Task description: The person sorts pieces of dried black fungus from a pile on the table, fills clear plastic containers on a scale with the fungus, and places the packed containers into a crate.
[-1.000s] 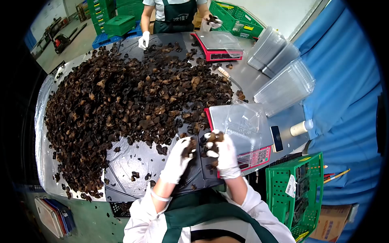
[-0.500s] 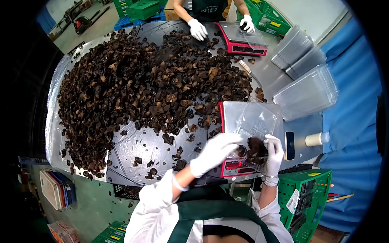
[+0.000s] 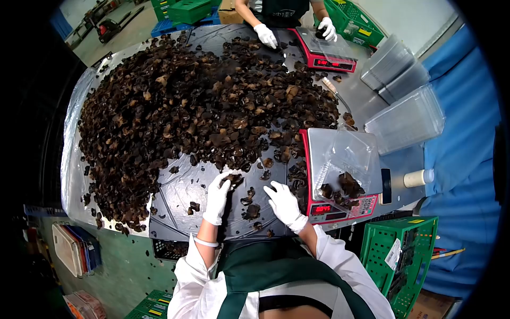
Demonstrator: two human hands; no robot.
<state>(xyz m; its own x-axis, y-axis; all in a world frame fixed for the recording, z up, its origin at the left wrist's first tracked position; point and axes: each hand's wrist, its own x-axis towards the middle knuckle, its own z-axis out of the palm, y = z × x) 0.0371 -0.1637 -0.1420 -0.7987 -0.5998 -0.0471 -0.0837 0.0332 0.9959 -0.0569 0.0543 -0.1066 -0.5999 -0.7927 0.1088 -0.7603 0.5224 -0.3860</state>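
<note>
– Head view: sorting through loose pieces, by the look of it. Left hand [image 3: 215, 202] curls at a dark piece [image 3: 235, 181] mid-frame, just below the heap [image 3: 186, 106]. Clamped on it?

– Can't tell; the fingers partly hide the contact. Right hand [image 3: 285, 204] is open, fingers apart. Lifting that piece calls for a light pinch, I'd judge.

– Clear container [image 3: 345, 154], right of centre: on the scale [image 3: 367, 206], dark pieces in it.

– Its edges are hard to trace. Up top, the co-worker [image 3: 281, 13] is cut off.
</note>
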